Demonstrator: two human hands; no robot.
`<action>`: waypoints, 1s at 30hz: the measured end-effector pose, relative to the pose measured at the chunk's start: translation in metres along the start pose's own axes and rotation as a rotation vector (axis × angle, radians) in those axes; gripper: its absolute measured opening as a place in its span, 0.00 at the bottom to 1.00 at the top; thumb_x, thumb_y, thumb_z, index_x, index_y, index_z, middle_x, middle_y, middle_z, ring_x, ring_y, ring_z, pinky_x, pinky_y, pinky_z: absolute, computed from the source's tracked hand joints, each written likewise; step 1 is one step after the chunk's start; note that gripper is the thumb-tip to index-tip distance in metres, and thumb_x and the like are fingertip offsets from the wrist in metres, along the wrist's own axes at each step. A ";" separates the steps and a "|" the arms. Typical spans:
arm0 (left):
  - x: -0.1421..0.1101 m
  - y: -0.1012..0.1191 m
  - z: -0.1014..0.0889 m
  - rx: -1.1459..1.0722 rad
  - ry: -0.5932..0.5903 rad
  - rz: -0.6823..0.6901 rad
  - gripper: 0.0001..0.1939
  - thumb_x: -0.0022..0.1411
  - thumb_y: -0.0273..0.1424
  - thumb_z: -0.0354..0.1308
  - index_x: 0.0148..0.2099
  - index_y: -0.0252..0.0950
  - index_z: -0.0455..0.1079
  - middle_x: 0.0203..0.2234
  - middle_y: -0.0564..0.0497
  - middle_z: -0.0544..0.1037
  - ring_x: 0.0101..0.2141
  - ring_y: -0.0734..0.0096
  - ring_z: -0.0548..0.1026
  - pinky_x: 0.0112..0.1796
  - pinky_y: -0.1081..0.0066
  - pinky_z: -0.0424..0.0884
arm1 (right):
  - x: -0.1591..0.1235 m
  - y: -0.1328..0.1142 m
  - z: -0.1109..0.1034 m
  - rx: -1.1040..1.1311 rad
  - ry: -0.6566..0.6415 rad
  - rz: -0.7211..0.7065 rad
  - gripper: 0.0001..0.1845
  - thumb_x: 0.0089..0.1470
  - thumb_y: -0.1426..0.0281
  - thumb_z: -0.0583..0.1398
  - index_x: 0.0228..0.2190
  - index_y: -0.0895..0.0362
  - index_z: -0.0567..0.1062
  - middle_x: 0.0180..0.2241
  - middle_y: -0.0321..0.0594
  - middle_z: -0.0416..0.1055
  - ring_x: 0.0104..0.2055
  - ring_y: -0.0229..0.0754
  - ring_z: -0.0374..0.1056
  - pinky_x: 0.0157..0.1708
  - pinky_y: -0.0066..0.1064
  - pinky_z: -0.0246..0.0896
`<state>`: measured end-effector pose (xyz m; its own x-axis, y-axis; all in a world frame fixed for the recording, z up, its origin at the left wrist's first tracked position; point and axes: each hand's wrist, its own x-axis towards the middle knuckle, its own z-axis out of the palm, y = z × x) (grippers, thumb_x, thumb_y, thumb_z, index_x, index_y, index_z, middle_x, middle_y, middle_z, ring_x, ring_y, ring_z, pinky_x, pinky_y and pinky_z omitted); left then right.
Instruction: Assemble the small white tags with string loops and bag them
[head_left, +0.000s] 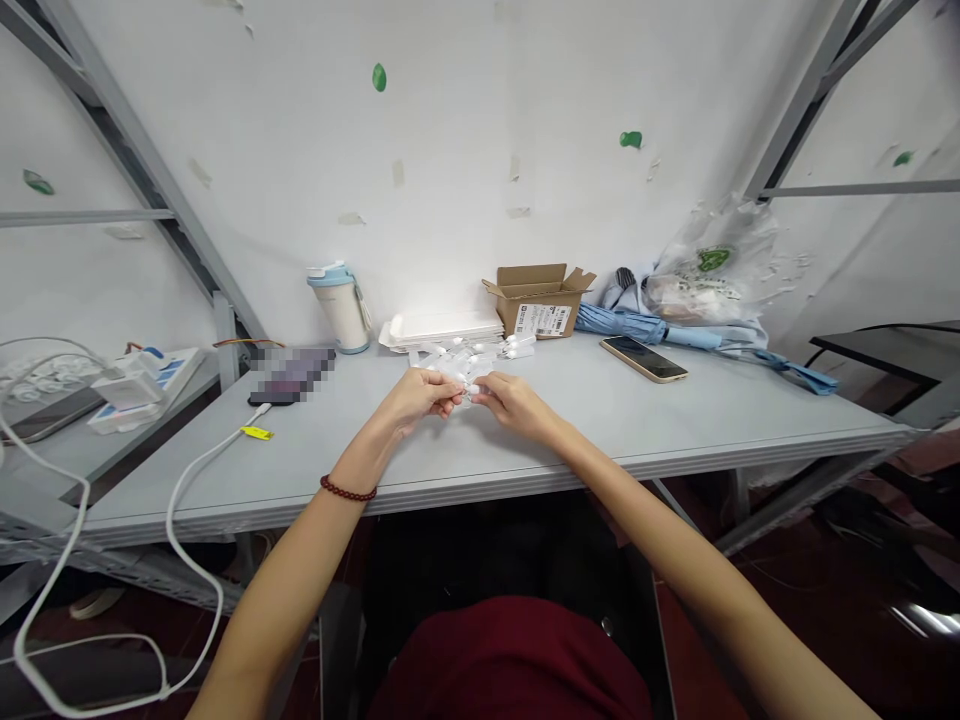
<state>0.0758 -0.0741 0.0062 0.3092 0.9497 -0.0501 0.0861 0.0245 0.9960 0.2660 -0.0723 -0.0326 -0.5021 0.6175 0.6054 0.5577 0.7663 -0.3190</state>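
Note:
Close together over the front middle of the table, my left hand (433,393) and my right hand (510,402) both pinch a small white and clear piece (470,389). Its exact kind is too small to make out, and my fingertips cover part of it. A beaded bracelet (349,489) circles my left wrist. Just beyond my fingers lies a loose heap of small white pieces (480,350), some apparently in clear plastic. My hands hide the near side of that heap.
Behind the heap are stacked white flat boxes (442,328) and an open cardboard box (541,305). A tumbler (341,308) and a phone on a white cable (196,465) stand left. Rightward lie a phone (643,359), a folded blue umbrella (622,322) and a plastic bag (712,262).

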 end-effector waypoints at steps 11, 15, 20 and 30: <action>0.002 0.000 -0.003 0.096 0.060 0.037 0.15 0.49 0.40 0.65 0.28 0.31 0.72 0.24 0.51 0.74 0.22 0.78 0.69 0.25 0.75 0.65 | 0.001 0.004 -0.002 0.003 0.022 -0.004 0.10 0.60 0.69 0.53 0.39 0.61 0.70 0.34 0.46 0.71 0.35 0.41 0.66 0.35 0.30 0.59; -0.002 0.003 -0.003 0.210 -0.019 0.028 0.15 0.49 0.40 0.65 0.27 0.31 0.72 0.23 0.51 0.73 0.22 0.77 0.69 0.24 0.75 0.63 | 0.000 0.000 -0.006 0.014 -0.007 -0.020 0.10 0.61 0.67 0.53 0.37 0.60 0.71 0.33 0.45 0.71 0.33 0.40 0.65 0.34 0.29 0.57; -0.006 0.006 -0.002 0.315 -0.198 -0.036 0.14 0.50 0.38 0.64 0.23 0.32 0.68 0.19 0.53 0.70 0.19 0.78 0.67 0.22 0.75 0.62 | 0.001 -0.007 -0.013 -0.010 -0.082 0.027 0.23 0.65 0.61 0.45 0.26 0.58 0.69 0.24 0.39 0.67 0.26 0.36 0.60 0.30 0.27 0.52; 0.004 0.002 -0.006 -0.125 0.212 -0.017 0.08 0.56 0.31 0.59 0.34 0.30 0.70 0.23 0.50 0.74 0.19 0.82 0.67 0.20 0.80 0.60 | -0.002 -0.005 -0.017 -0.159 0.205 0.237 0.30 0.65 0.57 0.37 0.22 0.56 0.66 0.23 0.40 0.67 0.26 0.38 0.62 0.30 0.28 0.51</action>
<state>0.0716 -0.0683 0.0088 0.1020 0.9928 -0.0635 -0.0321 0.0670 0.9972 0.2751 -0.0806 -0.0196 -0.2123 0.7137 0.6675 0.7468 0.5590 -0.3603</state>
